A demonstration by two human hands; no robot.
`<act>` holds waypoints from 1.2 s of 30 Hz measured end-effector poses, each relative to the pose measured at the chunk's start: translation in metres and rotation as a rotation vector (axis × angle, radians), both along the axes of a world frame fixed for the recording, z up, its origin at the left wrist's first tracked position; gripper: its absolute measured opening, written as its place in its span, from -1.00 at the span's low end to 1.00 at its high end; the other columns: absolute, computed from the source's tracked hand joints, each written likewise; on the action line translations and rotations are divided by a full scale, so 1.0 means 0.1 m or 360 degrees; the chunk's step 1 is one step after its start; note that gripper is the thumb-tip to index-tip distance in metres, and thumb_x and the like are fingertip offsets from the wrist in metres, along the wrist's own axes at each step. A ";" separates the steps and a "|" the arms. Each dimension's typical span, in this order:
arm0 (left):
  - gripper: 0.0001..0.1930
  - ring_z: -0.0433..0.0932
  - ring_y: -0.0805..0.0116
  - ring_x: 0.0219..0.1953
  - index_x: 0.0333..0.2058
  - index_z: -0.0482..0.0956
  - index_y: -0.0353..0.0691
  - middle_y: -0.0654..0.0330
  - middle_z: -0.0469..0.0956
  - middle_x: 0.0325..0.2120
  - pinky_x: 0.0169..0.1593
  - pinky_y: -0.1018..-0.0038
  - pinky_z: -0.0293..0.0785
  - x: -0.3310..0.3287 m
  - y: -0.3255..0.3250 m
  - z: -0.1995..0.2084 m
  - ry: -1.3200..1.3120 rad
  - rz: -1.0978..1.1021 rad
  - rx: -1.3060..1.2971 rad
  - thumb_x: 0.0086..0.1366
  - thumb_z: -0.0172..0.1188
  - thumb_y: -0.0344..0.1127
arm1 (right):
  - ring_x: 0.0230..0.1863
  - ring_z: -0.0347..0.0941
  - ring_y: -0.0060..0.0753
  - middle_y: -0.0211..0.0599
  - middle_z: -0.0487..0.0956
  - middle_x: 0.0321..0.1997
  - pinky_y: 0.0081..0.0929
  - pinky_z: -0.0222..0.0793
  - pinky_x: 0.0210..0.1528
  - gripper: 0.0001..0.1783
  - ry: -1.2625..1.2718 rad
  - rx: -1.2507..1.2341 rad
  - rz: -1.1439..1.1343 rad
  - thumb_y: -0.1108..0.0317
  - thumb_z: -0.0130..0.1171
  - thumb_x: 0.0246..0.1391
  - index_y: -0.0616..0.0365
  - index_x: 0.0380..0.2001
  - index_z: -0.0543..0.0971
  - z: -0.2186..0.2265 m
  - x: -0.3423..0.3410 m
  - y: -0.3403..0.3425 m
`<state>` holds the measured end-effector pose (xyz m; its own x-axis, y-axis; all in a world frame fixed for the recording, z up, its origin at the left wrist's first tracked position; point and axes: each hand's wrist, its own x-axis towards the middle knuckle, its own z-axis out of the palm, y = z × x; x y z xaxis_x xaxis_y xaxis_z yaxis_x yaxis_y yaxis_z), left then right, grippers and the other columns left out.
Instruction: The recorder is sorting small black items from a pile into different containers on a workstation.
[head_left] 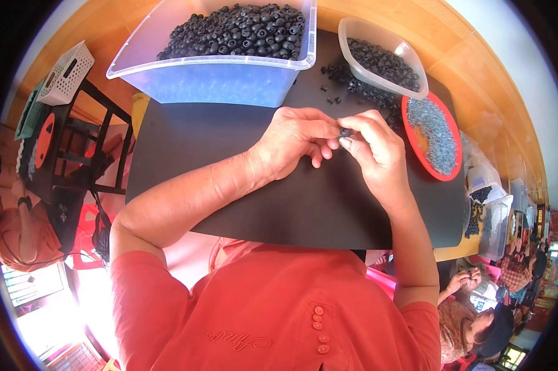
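Note:
My left hand (294, 137) and my right hand (379, 147) meet above the dark tabletop, fingertips to fingertips. Between them sits a small dark round piece (346, 132), pinched by the right thumb and forefinger, with the left fingertips closed against it. Its details are mostly covered by the fingers. Beyond my hands, a big clear plastic tub (208, 77) holds a heap of black ring-like pieces (248, 34). To its right, a smaller clear tub (387, 83) contains small black parts (381, 62). An oval red tray (450, 173) bears many small bluish-clear pieces (433, 133).
Loose black parts (372, 94) are spilled on the black table (273, 213) near the smaller tub. Clear containers (495, 229) stand off to the right, where other people (467, 321) sit. At left are a dark stool frame (93, 142), a white basket (65, 73) and another person (28, 232).

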<state>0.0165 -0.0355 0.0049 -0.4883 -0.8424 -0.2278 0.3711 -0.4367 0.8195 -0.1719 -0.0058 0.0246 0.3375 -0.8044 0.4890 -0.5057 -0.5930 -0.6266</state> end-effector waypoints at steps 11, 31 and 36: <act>-0.83 0.57 0.38 -0.48 -0.33 0.57 -0.37 0.10 0.59 -0.46 -0.48 0.52 0.48 0.00 0.00 -0.01 -0.0085 -0.0056 -0.0088 0.30 0.21 -0.34 | -0.27 0.50 -0.47 -0.29 0.53 -0.27 -0.54 0.45 -0.19 -0.77 -0.0243 0.0138 0.0114 0.68 0.21 0.03 0.34 -0.19 0.57 -0.01 -0.02 -0.01; -0.86 0.57 0.37 -0.46 -0.27 0.60 -0.42 0.10 0.58 -0.45 -0.46 0.51 0.50 0.01 -0.04 -0.05 -0.0142 -0.0076 -0.0069 0.25 0.18 -0.46 | -0.25 0.43 -0.52 -0.32 0.52 -0.26 -0.60 0.37 -0.17 -0.75 -0.0144 0.0108 0.0015 0.62 0.24 0.03 0.32 -0.17 0.61 -0.01 -0.07 -0.05; -0.85 0.56 0.42 -0.46 -0.25 0.61 -0.44 0.11 0.59 -0.43 -0.46 0.56 0.50 -0.01 -0.06 -0.09 -0.0287 -0.0017 -0.0263 0.22 0.20 -0.50 | -0.19 0.47 -0.56 -0.39 0.54 -0.23 -0.62 0.39 -0.08 -0.76 -0.0334 0.0260 -0.0227 0.59 0.23 0.07 0.28 -0.14 0.62 -0.10 -0.32 -0.21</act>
<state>0.0153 -0.0413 -0.0044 -0.4615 -0.8703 -0.1718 0.2085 -0.2947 0.9326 -0.2042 -0.0272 0.0145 0.1205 -0.9102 0.3962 -0.4260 -0.4079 -0.8076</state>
